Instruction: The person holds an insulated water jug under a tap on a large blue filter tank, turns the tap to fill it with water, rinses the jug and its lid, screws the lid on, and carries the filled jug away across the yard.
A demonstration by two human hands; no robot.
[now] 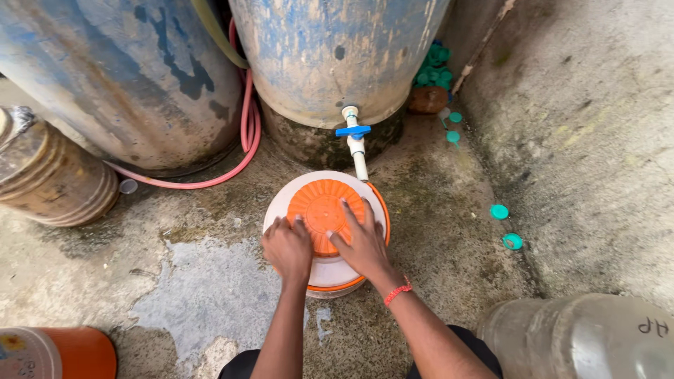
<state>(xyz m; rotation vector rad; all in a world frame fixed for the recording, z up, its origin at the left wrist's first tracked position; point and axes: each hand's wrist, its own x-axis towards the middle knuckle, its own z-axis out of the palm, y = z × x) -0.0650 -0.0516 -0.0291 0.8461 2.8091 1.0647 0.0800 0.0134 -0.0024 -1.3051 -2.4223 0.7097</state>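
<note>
Two hands on an orange lid — white water container below a tap

Left hand curled closed over the lid's near-left edge; right hand spread flat, fingers open, pressing the lid's right side. Container stands on the wet concrete floor, directly under the white pipe with blue tap handle of a worn blue barrel. Also present — red hose, scattered green caps, clear jug at lower right
</note>
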